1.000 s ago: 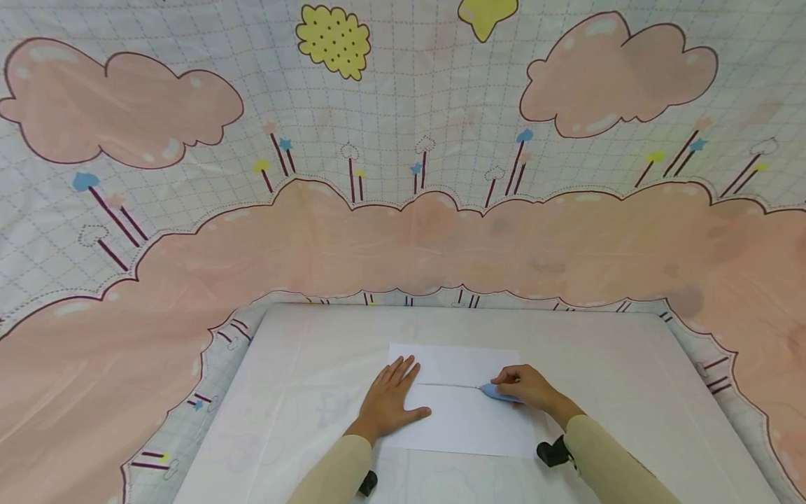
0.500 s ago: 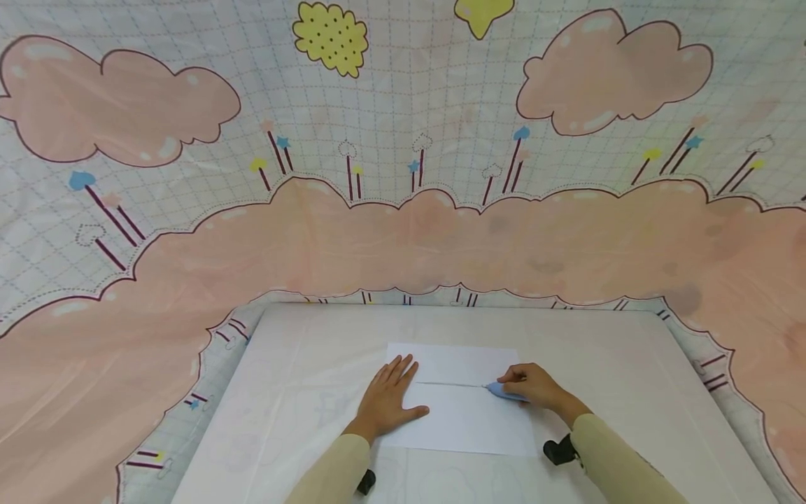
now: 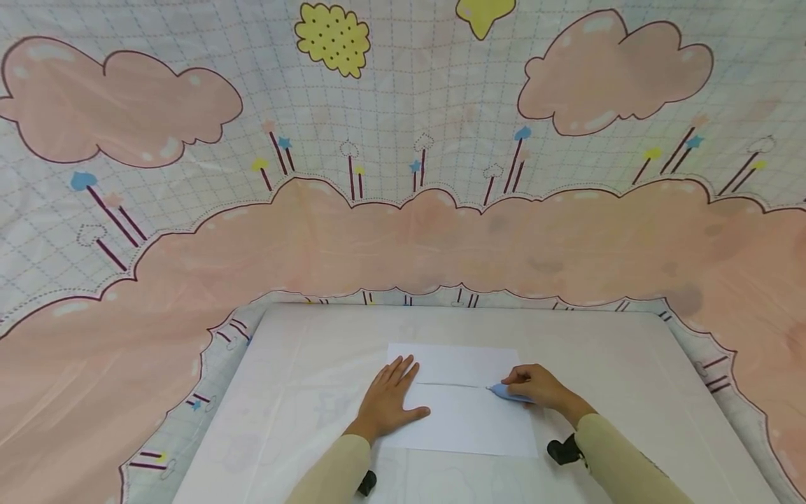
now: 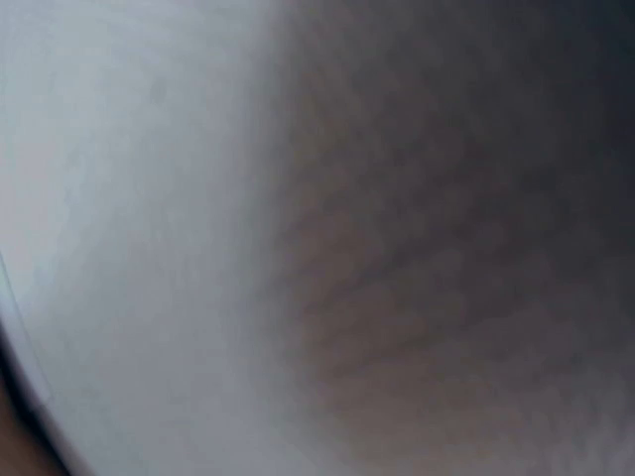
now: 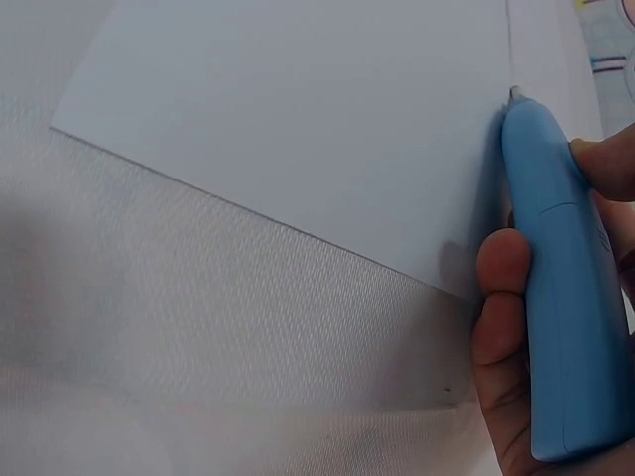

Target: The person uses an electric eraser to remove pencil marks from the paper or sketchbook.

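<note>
A sheet of white paper (image 3: 466,427) lies on the white-covered table, with a thin dark line (image 3: 450,384) running across its middle. My left hand (image 3: 389,400) rests on the paper's left side, fingers spread and thumb out to the right. In my right hand (image 3: 538,388) is a blue utility knife (image 5: 566,288), held between thumb and fingers. Its small metal tip (image 5: 515,95) points left in the head view, right at the line's right end. The left wrist view is dark and blurred, with part of a hand (image 4: 397,278) filling its right side.
The white table covering (image 3: 315,350) spreads around the paper on all sides. Behind the table hangs a patterned cloth (image 3: 409,245) with pink clouds. Black wrist devices sit under both sleeves, the right one (image 3: 563,450) close beside the paper's right edge.
My right hand has slid a little to the right with the utility knife, and the line on the paper has grown longer behind the tip. My left hand has stayed in place.
</note>
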`<act>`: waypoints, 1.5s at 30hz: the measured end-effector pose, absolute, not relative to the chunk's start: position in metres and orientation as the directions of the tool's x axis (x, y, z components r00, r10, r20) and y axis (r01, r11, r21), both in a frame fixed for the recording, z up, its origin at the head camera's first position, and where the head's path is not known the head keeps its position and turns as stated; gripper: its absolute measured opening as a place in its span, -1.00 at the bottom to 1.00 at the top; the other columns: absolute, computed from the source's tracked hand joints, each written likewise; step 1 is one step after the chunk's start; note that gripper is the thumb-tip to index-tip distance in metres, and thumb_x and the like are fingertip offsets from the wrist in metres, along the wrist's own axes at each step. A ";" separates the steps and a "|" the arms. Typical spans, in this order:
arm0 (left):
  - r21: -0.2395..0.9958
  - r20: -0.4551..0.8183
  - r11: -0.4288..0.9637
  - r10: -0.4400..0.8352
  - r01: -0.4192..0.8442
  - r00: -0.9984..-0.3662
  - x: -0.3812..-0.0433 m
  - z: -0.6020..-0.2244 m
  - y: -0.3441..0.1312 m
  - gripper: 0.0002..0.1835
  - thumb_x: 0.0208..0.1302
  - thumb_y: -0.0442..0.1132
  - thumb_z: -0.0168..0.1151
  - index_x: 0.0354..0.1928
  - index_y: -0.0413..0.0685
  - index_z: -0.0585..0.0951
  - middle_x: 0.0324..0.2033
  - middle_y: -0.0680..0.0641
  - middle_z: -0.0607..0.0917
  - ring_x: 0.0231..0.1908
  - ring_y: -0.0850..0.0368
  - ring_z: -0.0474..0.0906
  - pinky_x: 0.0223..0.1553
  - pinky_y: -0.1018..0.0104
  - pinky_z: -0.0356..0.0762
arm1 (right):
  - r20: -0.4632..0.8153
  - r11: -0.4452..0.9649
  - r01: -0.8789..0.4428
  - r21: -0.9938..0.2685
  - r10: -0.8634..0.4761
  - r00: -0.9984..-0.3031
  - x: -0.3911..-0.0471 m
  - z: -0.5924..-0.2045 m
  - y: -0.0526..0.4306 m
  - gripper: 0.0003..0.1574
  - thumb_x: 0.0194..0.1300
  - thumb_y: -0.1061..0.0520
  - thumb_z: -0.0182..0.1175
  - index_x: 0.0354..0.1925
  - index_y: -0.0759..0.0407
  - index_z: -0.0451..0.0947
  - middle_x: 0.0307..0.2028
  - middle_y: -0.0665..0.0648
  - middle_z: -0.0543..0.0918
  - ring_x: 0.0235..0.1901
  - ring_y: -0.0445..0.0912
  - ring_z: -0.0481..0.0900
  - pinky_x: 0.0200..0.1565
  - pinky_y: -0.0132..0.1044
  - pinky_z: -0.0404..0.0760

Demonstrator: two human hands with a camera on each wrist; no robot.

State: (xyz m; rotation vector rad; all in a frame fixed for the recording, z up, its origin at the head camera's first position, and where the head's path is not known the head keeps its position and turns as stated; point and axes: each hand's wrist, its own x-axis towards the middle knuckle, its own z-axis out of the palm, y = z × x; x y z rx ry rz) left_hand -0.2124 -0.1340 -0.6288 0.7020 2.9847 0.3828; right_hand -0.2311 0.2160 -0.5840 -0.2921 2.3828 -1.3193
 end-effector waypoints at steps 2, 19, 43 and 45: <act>0.249 0.006 0.867 0.444 0.431 -0.896 -0.213 -0.629 -0.133 0.03 0.19 0.56 -0.11 0.55 0.11 0.07 0.56 0.06 0.00 0.55 0.06 -0.15 0.52 0.02 -0.07 | -0.244 0.532 0.010 -0.847 -0.371 -0.896 -0.233 -0.584 0.216 -0.82 0.23 0.22 0.27 -0.20 0.29 0.67 -0.18 0.18 0.64 -0.47 -0.13 0.46 -0.50 -0.39 0.56; 0.252 0.000 0.871 0.435 0.421 -0.900 -0.213 -0.626 -0.131 0.03 0.19 0.58 -0.15 0.56 0.12 0.07 0.56 0.07 0.00 0.55 0.07 -0.16 0.52 0.04 -0.09 | -0.234 0.499 0.002 -0.867 -0.402 -0.885 -0.239 -0.586 0.211 -0.82 0.24 0.22 0.27 -0.20 0.30 0.68 -0.25 0.13 0.61 -0.49 -0.11 0.44 -0.52 -0.40 0.56; 0.236 -0.004 0.879 0.427 0.414 -0.904 -0.211 -0.629 -0.130 0.04 0.19 0.58 -0.15 0.56 0.12 0.05 0.56 0.08 -0.02 0.55 0.08 -0.18 0.53 0.06 -0.10 | -0.242 0.511 0.002 -0.860 -0.403 -0.883 -0.239 -0.588 0.198 -0.81 0.27 0.20 0.26 -0.17 0.28 0.68 -0.13 0.19 0.66 -0.53 -0.16 0.45 -0.51 -0.41 0.55; 0.234 -0.002 0.880 0.426 0.413 -0.905 -0.211 -0.629 -0.131 0.04 0.18 0.59 -0.15 0.56 0.13 0.05 0.56 0.08 -0.02 0.55 0.08 -0.18 0.53 0.06 -0.10 | -0.242 0.508 0.003 -0.861 -0.404 -0.882 -0.240 -0.589 0.196 -0.82 0.28 0.20 0.26 -0.18 0.27 0.68 -0.13 0.18 0.66 -0.56 -0.17 0.44 -0.51 -0.42 0.54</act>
